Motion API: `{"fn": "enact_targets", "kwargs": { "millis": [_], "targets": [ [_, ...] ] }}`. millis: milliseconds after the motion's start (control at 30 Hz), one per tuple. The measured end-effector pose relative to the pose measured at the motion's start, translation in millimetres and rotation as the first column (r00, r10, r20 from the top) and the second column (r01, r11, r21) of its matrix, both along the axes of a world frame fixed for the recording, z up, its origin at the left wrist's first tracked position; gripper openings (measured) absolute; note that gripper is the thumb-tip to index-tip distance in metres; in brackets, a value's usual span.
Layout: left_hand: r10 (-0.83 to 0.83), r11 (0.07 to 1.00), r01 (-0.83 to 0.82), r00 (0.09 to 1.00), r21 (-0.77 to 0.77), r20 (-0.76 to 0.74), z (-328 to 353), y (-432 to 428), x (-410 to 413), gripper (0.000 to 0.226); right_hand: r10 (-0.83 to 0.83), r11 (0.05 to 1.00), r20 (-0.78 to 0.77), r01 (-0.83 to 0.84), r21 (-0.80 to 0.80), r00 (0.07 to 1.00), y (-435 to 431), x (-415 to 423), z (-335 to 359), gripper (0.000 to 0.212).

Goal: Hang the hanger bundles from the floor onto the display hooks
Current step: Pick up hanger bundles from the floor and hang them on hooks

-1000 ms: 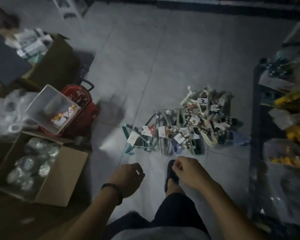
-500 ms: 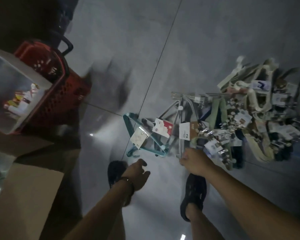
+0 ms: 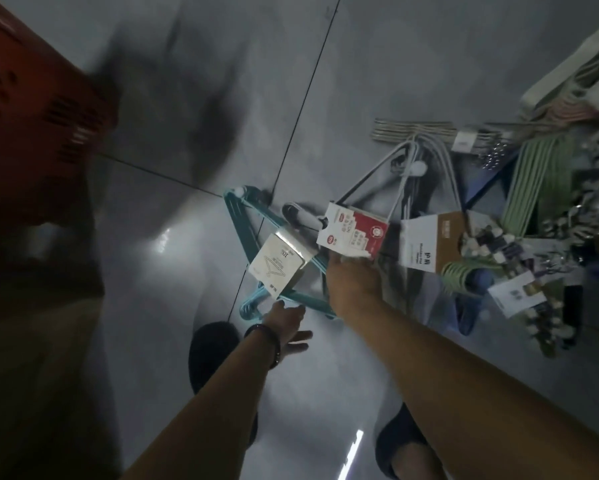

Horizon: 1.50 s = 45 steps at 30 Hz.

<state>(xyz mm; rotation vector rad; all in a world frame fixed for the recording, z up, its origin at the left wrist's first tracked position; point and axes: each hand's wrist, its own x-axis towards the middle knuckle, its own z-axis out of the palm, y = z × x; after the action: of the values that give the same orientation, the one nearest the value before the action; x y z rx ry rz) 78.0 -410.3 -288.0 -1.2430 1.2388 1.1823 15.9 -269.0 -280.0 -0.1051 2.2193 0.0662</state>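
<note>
Teal bundle [image 3: 242, 233]: flat on floor [image 3: 395, 64], lying diagonally, hooks toward left hand [image 3: 287, 323], fingers spread, released. Right hand [image 3: 353, 282] at red-card bundle [image 3: 355, 233]; grip hidden.

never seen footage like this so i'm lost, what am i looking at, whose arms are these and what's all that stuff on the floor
This is one picture from a camera worn on a person's head, pointing down, so both arms belong to the wearer. No machine is involved. On the grey tiled floor lie hanger bundles, many with paper labels. The left hand, with a dark wristband, is open, its fingers beside the hook end of the teal hangers. The right hand is at the lower edge of the red and white label on the grey hangers. Its fingers are hidden, so I cannot tell whether it grips anything. Green hangers lie farther right, a red basket is at the left, and the wearer's dark shoes show below.
</note>
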Motion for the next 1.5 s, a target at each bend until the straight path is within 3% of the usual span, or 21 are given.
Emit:
{"fn": "enact_targets", "kwargs": {
  "millis": [133, 267, 367, 433, 500, 600, 733, 833, 900, 967, 1200, 1300, 1400, 1500],
  "targets": [
    [0.351, 0.936, -0.347, 0.93, 0.06, -0.107, 4, 22, 4, 0.05, 0.069, 0.995, -0.027, -0.07, -0.072, 0.997, 15, -6, -1, 0.031],
    [0.446, 0.892, -0.447, 0.849, 0.066, -0.283, 24, 36, 2, 0.067, -0.008, 0.985, -0.275, -0.04, -0.169, 0.961, 28, 3, 25, 0.03],
    [0.334, 0.936, -0.349, 0.825, 0.054, -0.456, 39, 39, -8, 0.073, -0.252, 0.953, -0.36, 0.166, -0.253, 0.898, 33, 26, 42, 0.035],
    [0.074, 0.99, -0.13, 0.822, -0.06, -0.564, 44, 38, -24, 0.061, -0.464, 0.871, -0.353, 0.347, -0.348, 0.812, 28, 40, 45, 0.039],
    [-0.234, 0.969, 0.133, 0.759, -0.208, -0.608, 45, 33, -45, 0.046, -0.658, 0.736, -0.269, 0.524, -0.429, 0.703, 17, 47, 42, 0.046],
    [-0.453, 0.891, 0.364, 0.683, -0.271, -0.573, 40, 29, -70, 0.04, -0.812, 0.558, -0.165, 0.665, -0.497, 0.559, 5, 50, 30, 0.052],
    [-0.567, 0.824, 0.44, 0.659, -0.357, -0.494, 19, 35, -70, 0.039, -0.857, 0.475, -0.073, 0.728, -0.494, 0.51, 7, 58, 10, 0.061],
    [-0.633, 0.774, 0.511, 0.651, -0.374, -0.42, 4, 34, -64, 0.044, -0.927, 0.319, 0.007, 0.796, -0.514, 0.376, 15, 61, 5, 0.078],
    [-0.688, 0.725, 0.587, 0.633, -0.36, -0.355, -3, 31, -64, 0.05, -0.945, 0.279, 0.023, 0.837, -0.47, 0.327, 25, 54, 0, 0.087],
    [-0.695, 0.719, 0.605, 0.636, -0.343, -0.335, -6, 29, -65, 0.046, -0.943, 0.276, 0.045, 0.85, -0.448, 0.33, 38, 42, -5, 0.09],
    [-0.547, 0.836, 0.454, 0.74, -0.308, -0.391, -28, 41, -66, 0.032, -0.946, 0.162, 0.18, 0.874, -0.458, 0.27, 62, -6, -33, 0.108],
    [-0.474, 0.878, 0.387, 0.786, -0.281, -0.397, -37, 42, -64, 0.03, -0.949, 0.077, 0.239, 0.888, -0.453, 0.204, 63, -8, -46, 0.094],
    [-0.441, 0.895, 0.358, 0.802, -0.267, -0.403, -36, 43, -57, 0.026, -0.95, -0.006, 0.271, 0.862, -0.508, 0.153, 63, -2, -44, 0.065],
    [-0.37, 0.927, 0.296, 0.818, -0.229, -0.44, -24, 41, -44, 0.034, -0.939, -0.135, 0.337, 0.834, -0.535, 0.063, 55, -2, -27, 0.065]
  ]
}}
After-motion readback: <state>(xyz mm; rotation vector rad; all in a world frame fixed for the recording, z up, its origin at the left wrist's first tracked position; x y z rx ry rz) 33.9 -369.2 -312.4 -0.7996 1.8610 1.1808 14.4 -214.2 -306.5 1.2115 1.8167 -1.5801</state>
